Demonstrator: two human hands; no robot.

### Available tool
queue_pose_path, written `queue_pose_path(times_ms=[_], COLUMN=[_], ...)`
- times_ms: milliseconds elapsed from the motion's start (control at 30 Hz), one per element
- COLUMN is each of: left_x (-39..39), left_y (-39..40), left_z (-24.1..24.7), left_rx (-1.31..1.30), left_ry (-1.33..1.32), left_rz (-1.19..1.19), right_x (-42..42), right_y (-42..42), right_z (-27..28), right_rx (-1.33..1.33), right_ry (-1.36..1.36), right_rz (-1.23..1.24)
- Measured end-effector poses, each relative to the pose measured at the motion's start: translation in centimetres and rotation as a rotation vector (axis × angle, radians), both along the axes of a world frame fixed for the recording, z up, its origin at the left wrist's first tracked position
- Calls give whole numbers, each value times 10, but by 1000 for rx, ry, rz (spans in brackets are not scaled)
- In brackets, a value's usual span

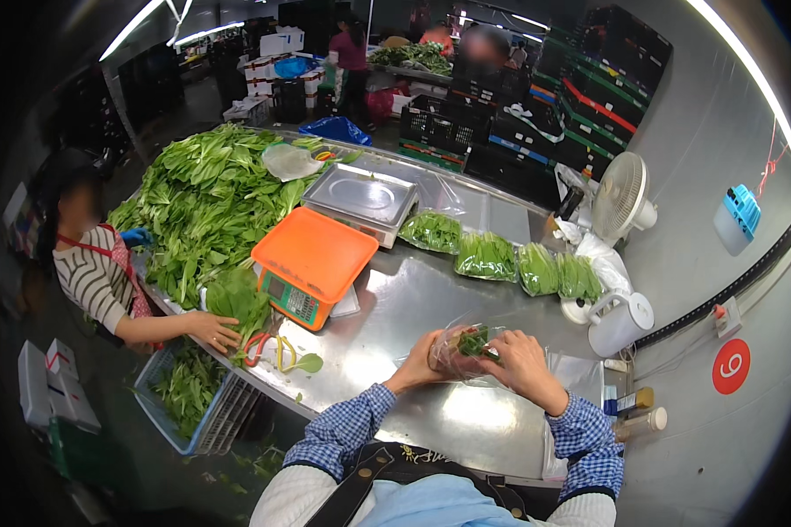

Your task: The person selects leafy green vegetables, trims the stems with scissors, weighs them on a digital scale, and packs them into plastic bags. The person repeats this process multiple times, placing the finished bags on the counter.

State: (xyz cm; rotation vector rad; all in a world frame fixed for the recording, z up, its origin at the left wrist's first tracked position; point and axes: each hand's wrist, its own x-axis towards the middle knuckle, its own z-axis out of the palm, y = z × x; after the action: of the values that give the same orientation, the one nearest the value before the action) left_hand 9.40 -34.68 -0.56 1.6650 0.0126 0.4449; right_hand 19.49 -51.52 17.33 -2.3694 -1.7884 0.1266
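Over the steel table (pixel 395 309), my left hand (pixel 425 361) grips a clear plastic bag of leafy greens (pixel 472 342) from its left side. My right hand (pixel 521 365) is at the bag's right side, its fingers on the plastic by the green and reddish stems. Beyond my hands, several filled bags of greens (pixel 486 257) lie in a row. An orange-topped scale (pixel 315 257) and a steel-topped scale (pixel 361 194) stand to the left of that row. Red-handled scissors (pixel 257 349) and yellow-handled scissors (pixel 285 354) lie near the table's front edge.
A co-worker (pixel 99 263) at the left touches greens beside a large leafy pile (pixel 204 191). A blue crate (pixel 204 408) stands below the table edge. At the right are a white kettle (pixel 623 323), a fan (pixel 623 197) and flat plastic bags (pixel 577 379).
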Motion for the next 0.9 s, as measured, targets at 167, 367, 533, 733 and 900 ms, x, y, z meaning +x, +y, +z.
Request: queue_pose_path(times_ms=[167,367,533,733,900], left_x=[6,19,7,3,8], left_y=[2,16,1,-6,-10], left_z=[8,62,75,103,95], left_rx=[49,118,160,319,326], left_ry=[-52,29,-143,-92,-153], left_rz=[-52,6,-67,-126,-112], right_x=[-1,6,16,1,-19], right_y=[-9,3,8,-8,-7], right_z=[-24,6,-15,-43,-17], right_rx=[196,394,320,478,634], right_ry=[65,-193,-192,-85,-103], right_rz=[52,80,29,163,224])
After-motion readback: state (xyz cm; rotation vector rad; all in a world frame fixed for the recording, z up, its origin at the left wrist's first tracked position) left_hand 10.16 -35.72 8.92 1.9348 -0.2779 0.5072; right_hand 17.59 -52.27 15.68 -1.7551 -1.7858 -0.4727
